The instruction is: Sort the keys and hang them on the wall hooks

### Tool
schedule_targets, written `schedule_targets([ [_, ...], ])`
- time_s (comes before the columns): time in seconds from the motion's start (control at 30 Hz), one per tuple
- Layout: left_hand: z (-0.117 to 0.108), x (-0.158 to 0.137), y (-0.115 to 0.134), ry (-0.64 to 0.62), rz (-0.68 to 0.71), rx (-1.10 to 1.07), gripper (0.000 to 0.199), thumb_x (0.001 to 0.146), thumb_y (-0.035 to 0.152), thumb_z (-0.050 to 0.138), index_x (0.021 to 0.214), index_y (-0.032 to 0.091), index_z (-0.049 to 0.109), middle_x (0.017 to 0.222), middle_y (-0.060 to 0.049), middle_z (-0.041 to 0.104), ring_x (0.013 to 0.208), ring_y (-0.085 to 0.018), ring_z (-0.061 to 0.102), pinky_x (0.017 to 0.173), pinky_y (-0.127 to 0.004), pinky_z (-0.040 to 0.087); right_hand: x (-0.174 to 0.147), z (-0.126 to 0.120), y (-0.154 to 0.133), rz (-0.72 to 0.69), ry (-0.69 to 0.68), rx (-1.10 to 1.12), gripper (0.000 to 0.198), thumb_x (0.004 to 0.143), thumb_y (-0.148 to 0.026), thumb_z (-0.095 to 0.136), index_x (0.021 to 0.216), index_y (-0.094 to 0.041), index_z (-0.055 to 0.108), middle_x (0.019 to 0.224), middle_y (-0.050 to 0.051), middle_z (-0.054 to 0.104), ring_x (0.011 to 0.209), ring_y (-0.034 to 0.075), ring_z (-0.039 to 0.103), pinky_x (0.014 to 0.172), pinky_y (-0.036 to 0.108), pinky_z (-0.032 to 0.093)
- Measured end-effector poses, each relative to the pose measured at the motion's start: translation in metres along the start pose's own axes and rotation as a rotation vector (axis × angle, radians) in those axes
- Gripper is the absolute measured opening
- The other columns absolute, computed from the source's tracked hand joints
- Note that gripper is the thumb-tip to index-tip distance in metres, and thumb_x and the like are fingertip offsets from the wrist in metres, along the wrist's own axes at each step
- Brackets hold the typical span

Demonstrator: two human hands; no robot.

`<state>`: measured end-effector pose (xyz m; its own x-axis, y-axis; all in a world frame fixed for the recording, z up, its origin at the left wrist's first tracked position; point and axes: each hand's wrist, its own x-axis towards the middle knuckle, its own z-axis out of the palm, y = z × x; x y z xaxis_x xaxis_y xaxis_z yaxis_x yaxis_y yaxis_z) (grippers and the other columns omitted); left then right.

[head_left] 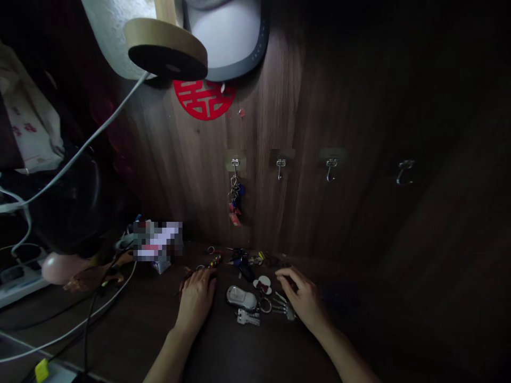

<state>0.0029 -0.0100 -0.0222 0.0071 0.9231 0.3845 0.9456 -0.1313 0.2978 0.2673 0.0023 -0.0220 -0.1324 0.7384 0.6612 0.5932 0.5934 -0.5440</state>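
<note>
My left hand (196,298) lies palm down on the dark wooden surface, fingers stretched forward. A reddish item partly shows beside its fingers, and a multicoloured beaded cord (215,260) lies just beyond the fingertips. On the right, my right hand (301,295) has thumb and index finger apart, with nothing visible between them. Between both hands lie a silver-and-grey car-shaped fob (241,299), a key ring (265,305), silver keys (248,317), a white keychain charm (262,284) and a dark fob (244,269). More keys (285,308) sit under the right hand's edge.
Metal hooks line the wooden wall; the leftmost hook (235,163) carries a key bunch (235,202). A lamp (167,50) and a cap (223,40) hang above. White cables (88,141), a power strip (24,282) and a pixelated box (157,242) occupy the left side.
</note>
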Motion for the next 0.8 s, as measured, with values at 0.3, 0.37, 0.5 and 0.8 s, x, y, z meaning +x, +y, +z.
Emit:
schedule_targets([
  [0.3,-0.008,0.002,-0.006,-0.030,-0.042,-0.021,0.031,0.078,0.007,0.044,0.098,0.024,0.060,0.100,-0.004,0.063,0.097,-0.022,0.056,0.080,-0.034,0.042,0.004,-0.008,0.001,0.039,0.069,-0.022,0.014,0.086,-0.024,0.046,0.083,-0.023,0.060,0.078,0.002,0.066,0.072,0.016,0.063,0.065,0.024,0.048],
  [0.37,-0.009,0.003,-0.008,0.044,-0.022,-0.076,0.029,0.081,0.010,0.042,0.101,0.023,0.059,0.100,-0.005,0.063,0.095,-0.023,0.056,0.080,-0.036,0.042,0.004,-0.008,0.000,0.038,0.075,-0.018,0.015,0.086,-0.025,0.046,0.083,-0.023,0.061,0.077,0.002,0.066,0.072,0.016,0.063,0.065,0.024,0.048],
  [0.5,-0.017,0.008,-0.008,0.281,-0.030,-0.237,0.020,0.085,0.024,0.042,0.097,0.022,0.058,0.095,-0.005,0.063,0.091,-0.023,0.058,0.080,-0.037,0.044,0.003,-0.007,-0.002,0.024,0.075,-0.009,0.016,0.086,-0.026,0.046,0.082,-0.022,0.061,0.076,0.002,0.066,0.070,0.016,0.063,0.064,0.024,0.048],
  [0.8,-0.034,0.012,0.018,0.491,-0.078,-0.609,0.022,0.081,0.038,0.052,0.095,0.023,0.059,0.094,-0.003,0.063,0.088,-0.020,0.060,0.079,-0.031,0.048,0.003,-0.002,-0.011,0.072,0.054,0.081,0.016,0.085,-0.027,0.047,0.080,-0.023,0.061,0.075,0.003,0.067,0.071,0.018,0.064,0.064,0.026,0.049],
])
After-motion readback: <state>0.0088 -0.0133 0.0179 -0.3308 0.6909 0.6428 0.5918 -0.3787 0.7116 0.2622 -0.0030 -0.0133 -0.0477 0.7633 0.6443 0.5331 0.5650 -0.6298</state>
